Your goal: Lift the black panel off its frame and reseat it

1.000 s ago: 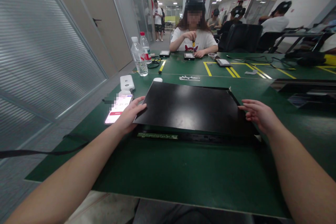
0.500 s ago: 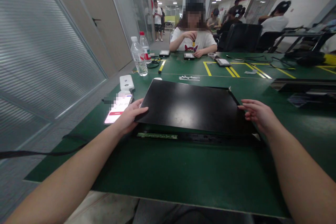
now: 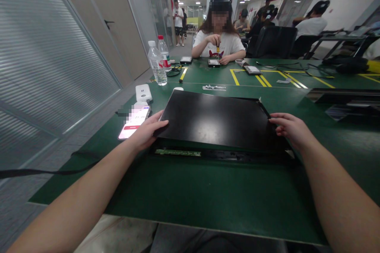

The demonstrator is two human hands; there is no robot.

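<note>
A black flat screen panel [image 3: 210,120] lies tilted over a black frame [image 3: 237,155], with its near edge raised. Along the frame's near side a strip of green circuit board [image 3: 178,153] shows. My left hand [image 3: 151,126] grips the panel's left edge, thumb on top and fingers underneath, partly hidden. At the opposite edge, my right hand [image 3: 287,128] has its fingertips closed on the panel's side, with the thumb tucked low. What lies beneath the panel is hidden.
A phone [image 3: 134,122], a white power bank [image 3: 143,93] and water bottles [image 3: 157,65] stand to the left on the green table [image 3: 202,197]. Across it, a person works a screwdriver [image 3: 218,51] on a hard drive [image 3: 213,63]. Dark panels [image 3: 344,97] lie at right.
My right fingers have come in slightly onto the panel's right edge. The panel and my left hand have barely moved. The person opposite has shifted the screwdriver slightly.
</note>
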